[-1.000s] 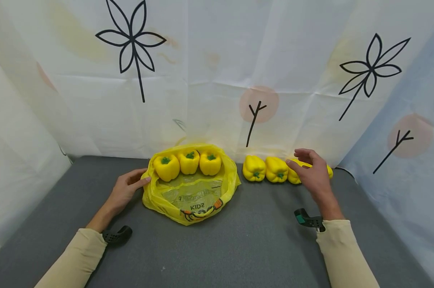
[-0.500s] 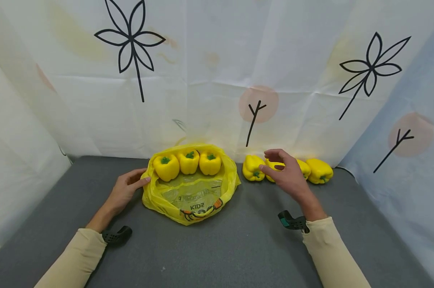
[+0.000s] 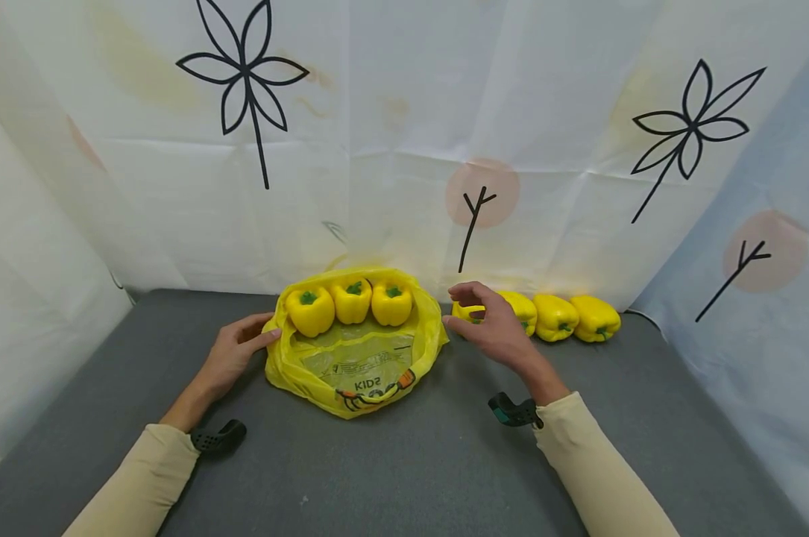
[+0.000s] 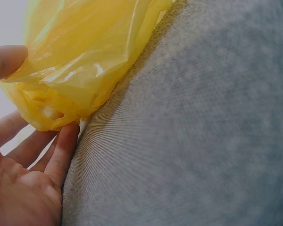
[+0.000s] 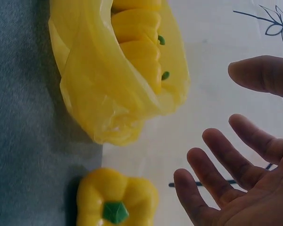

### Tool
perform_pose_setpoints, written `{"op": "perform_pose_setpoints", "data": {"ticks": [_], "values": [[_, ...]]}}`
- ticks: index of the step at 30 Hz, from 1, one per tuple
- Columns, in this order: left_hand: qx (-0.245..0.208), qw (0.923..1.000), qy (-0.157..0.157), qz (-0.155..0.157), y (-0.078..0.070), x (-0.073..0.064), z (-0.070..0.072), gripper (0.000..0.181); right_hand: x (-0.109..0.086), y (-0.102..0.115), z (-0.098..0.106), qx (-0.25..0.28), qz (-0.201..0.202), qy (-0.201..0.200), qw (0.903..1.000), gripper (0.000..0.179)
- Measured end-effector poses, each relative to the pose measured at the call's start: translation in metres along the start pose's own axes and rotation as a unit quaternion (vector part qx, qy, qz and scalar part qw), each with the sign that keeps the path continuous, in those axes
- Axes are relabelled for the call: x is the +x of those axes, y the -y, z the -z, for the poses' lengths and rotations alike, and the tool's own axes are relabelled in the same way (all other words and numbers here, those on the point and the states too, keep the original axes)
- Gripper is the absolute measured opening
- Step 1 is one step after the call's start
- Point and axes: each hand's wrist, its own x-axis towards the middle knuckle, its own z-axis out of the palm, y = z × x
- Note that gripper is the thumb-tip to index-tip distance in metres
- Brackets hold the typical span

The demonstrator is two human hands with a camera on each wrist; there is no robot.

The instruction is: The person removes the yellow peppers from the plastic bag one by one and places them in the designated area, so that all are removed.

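A yellow plastic bag [image 3: 429, 344] sits on the table with its mouth spread wide. Inside, along its far side, three yellow bell peppers [image 3: 312, 313] stand with green stems up. My left hand [image 3: 230, 356] holds the bag's left rim, thumb over the edge and fingers outside; in the left wrist view the thumb [image 4: 8, 62] lies against the film. My right hand [image 3: 494, 332], empty with fingers spread, hovers just right of the bag, partly hiding the leftmost pepper [image 5: 115, 197] of the row outside it.
Several yellow bell peppers lie in a row right of the bag, the last one [image 3: 595, 319] near the table's far right. A white patterned cloth [image 3: 391, 149] hangs behind the dark grey table [image 3: 391, 477], with more cloth at both sides.
My right hand has moved left along the pepper row, from its right end to beside the bag, uncovering the right-hand peppers. The left hand and the bag have stayed put.
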Motion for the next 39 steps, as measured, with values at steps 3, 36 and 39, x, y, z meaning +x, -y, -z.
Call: {"op": "perform_pose_setpoints", "data": {"ticks": [3,36,39], "values": [[-0.001,1.0000,-0.001,-0.002,0.000,0.000,0.000,0.056,0.004,0.004,-0.005,-0.001,0.015,0.012,0.9998,0.045],[-0.012,0.9999,0.000,0.003,-0.002,0.001,-0.001,0.056,0.054,0.012,-0.047,0.039,-0.030,0.061,0.9969,0.059],[-0.012,0.9999,0.000,0.001,-0.001,0.000,-0.001,0.056,0.056,0.011,-0.048,0.033,-0.039,0.055,0.9972,0.062]]}}
